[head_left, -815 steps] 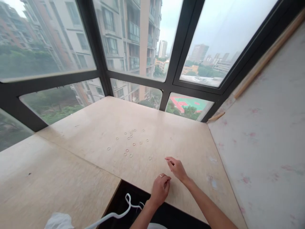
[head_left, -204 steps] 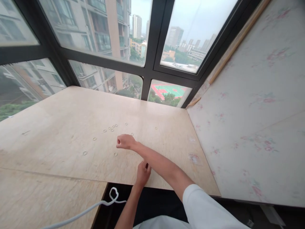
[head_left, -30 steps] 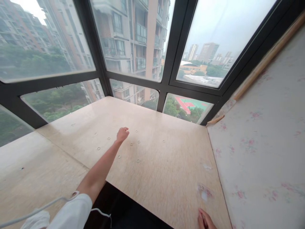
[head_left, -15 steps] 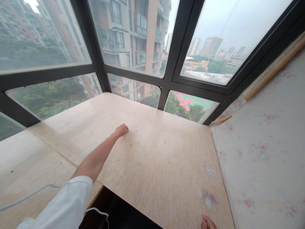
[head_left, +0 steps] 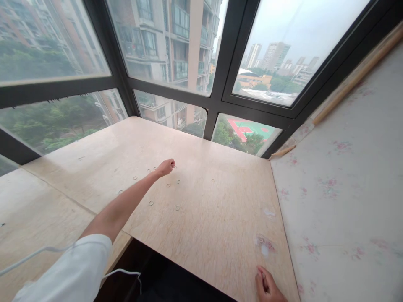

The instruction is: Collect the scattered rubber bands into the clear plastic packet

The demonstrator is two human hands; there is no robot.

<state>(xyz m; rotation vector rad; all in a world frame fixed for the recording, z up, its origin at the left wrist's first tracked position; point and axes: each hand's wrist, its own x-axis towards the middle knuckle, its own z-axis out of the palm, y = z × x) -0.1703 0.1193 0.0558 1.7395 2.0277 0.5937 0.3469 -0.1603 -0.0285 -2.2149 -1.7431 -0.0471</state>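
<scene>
My left hand (head_left: 166,167) reaches far across the pale marble-patterned surface, fingers pinched together at a small thin ring (head_left: 175,166), which looks like a rubber band. More such rings lie flat around it: a ring (head_left: 168,185) and a smaller-looking ring (head_left: 178,181) just nearer to me, a ring (head_left: 151,203) and a ring (head_left: 177,207) closer still, and a lone ring (head_left: 213,180) to the right. Several others lie left of my forearm. Near the front right edge, my right hand (head_left: 269,287) is curled closed, thumb against fingers; whatever may be inside is hidden.
Clear plastic packets (head_left: 264,244) lie by the floral wall (head_left: 333,201) at the right. Dark-framed windows (head_left: 212,113) border the far side. A white cable (head_left: 37,251) crosses near my left sleeve. A dark gap (head_left: 157,272) opens below the front edge.
My left hand has moved right to the ring beside it, its fingertips now at that ring. More of my right hand shows. The whole view has shifted slightly.
</scene>
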